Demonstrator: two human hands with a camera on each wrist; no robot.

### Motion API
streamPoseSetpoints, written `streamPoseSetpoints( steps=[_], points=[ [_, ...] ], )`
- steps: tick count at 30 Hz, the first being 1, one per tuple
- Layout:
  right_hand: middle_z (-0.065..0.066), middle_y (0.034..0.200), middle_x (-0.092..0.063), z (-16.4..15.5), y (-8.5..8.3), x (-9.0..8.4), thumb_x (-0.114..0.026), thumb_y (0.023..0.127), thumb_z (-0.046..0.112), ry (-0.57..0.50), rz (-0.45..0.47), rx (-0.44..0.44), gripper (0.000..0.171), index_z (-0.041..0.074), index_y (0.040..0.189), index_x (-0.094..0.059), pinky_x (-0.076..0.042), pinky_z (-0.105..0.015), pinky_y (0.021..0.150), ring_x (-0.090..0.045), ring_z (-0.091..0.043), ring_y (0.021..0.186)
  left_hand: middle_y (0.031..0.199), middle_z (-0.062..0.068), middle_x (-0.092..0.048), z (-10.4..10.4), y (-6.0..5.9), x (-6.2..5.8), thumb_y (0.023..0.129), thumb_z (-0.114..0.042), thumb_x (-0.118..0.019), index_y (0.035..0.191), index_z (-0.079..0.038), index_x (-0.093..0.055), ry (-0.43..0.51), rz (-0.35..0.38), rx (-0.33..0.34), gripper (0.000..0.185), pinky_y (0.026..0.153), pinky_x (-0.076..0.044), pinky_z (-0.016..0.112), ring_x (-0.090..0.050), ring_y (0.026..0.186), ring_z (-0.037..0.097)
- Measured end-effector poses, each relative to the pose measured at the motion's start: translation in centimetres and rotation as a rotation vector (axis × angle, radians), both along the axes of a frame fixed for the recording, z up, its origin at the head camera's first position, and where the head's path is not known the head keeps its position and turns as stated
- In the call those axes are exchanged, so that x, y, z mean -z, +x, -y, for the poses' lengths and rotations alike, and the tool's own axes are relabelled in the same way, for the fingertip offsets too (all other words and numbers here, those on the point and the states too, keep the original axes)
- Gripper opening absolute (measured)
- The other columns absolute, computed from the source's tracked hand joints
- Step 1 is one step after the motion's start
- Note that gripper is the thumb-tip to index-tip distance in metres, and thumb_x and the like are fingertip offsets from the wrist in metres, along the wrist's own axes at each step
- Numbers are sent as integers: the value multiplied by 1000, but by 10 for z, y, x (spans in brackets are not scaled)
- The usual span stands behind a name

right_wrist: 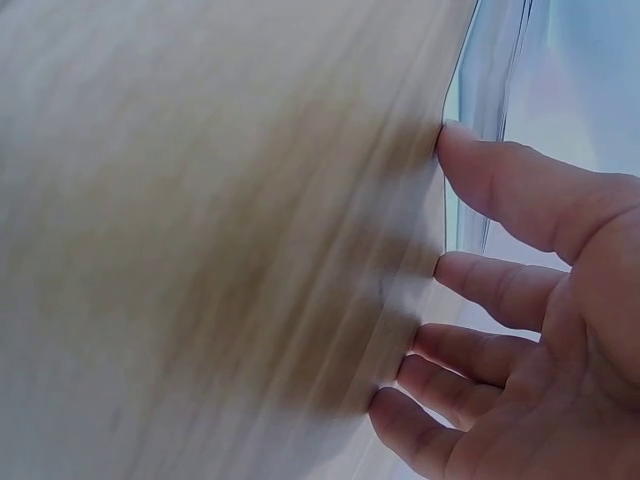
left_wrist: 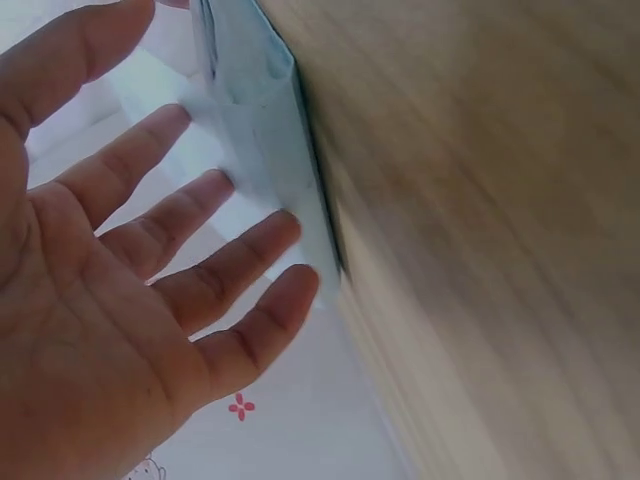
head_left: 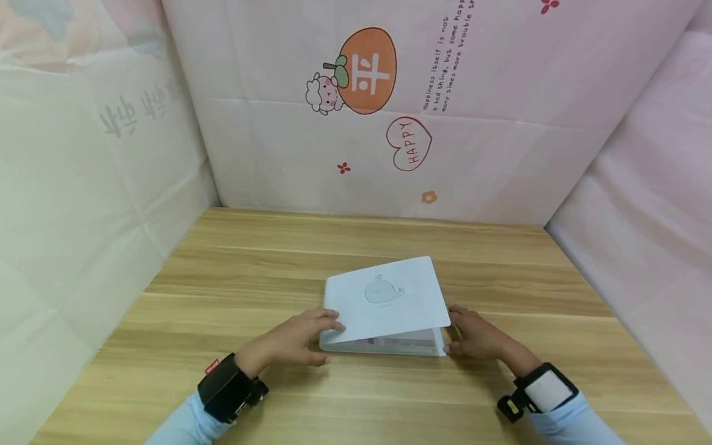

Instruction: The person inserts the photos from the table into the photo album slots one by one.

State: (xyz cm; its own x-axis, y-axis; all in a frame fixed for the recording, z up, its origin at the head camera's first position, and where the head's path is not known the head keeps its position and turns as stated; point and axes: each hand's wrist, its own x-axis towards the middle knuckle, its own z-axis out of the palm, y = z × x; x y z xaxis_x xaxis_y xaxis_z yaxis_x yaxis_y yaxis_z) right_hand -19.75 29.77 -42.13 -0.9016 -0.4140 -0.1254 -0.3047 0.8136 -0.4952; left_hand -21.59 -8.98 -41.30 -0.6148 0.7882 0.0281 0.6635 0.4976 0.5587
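Observation:
A pale blue booklet (head_left: 385,303) with a small whale drawing on its cover lies on the wooden table (head_left: 356,247), its cover lifted a little above the pages. My left hand (head_left: 297,339) rests at the booklet's near left corner with straight fingers touching its edge (left_wrist: 262,130). My right hand (head_left: 479,337) lies flat on the table at the booklet's right side; its fingertips (right_wrist: 455,145) meet the table beside the booklet's edge (right_wrist: 490,90). Neither hand grips anything.
Cloth walls printed with an orange fruit, a sheep and a "HAPPY" heart (head_left: 410,143) close in the table at the back and both sides. Bare wood shows around the booklet. Both wrists wear black bands.

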Motion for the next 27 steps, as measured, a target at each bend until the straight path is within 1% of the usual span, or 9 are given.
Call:
streamPoseSetpoints(
  steps=[5, 8, 13, 17, 19, 27],
  points=[
    [-38, 133, -33, 0, 0, 1, -74, 79, 17, 24, 14, 9, 61, -7, 129, -48, -27, -63, 95, -29, -53, 122, 141, 15, -37, -4, -2, -2, 81, -17, -71, 128, -7, -55, -74, 17, 27, 51, 100, -34, 46, -36, 127, 32],
    [-37, 135, -32, 0, 0, 1, -74, 79, 17, 44, 18, 13, 62, -6, 130, -47, -28, -62, 95, -29, -53, 122, 141, 16, -34, -8, -3, -4, 81, -15, -71, 129, -5, -55, -118, 33, 40, 51, 99, -35, 43, -39, 125, 32],
    [-37, 134, -33, 1, -1, 2, -74, 78, 16, 57, 15, 8, 62, -5, 130, -48, -29, -61, 94, -30, -52, 122, 141, 16, -35, -14, -4, -6, 80, -15, -71, 127, -5, -57, -165, 50, 27, 51, 97, -38, 40, -43, 122, 30],
    [-37, 135, -32, 1, -2, 2, -73, 78, 16, 59, 24, 18, 63, -5, 131, -47, -29, -61, 95, -30, -52, 123, 141, 14, -36, -15, -4, -7, 79, -15, -72, 127, -7, -58, -181, 46, 12, 50, 97, -38, 39, -42, 122, 29],
    [-36, 135, -32, 1, -2, 2, -74, 78, 15, 59, 26, 20, 63, -5, 131, -47, -29, -61, 94, -29, -52, 123, 141, 15, -35, -15, -4, -7, 79, -15, -72, 127, -7, -57, -179, 55, 11, 51, 98, -37, 39, -41, 123, 29],
    [-37, 134, -33, 2, 1, 5, -75, 76, 14, 50, 11, 31, 64, -6, 130, -47, -29, -61, 95, -30, -52, 122, 142, 17, -32, -16, 1, -10, 79, -14, -71, 129, -5, -54, -171, 81, 14, 53, 98, -36, 40, -40, 125, 32]
  ],
)
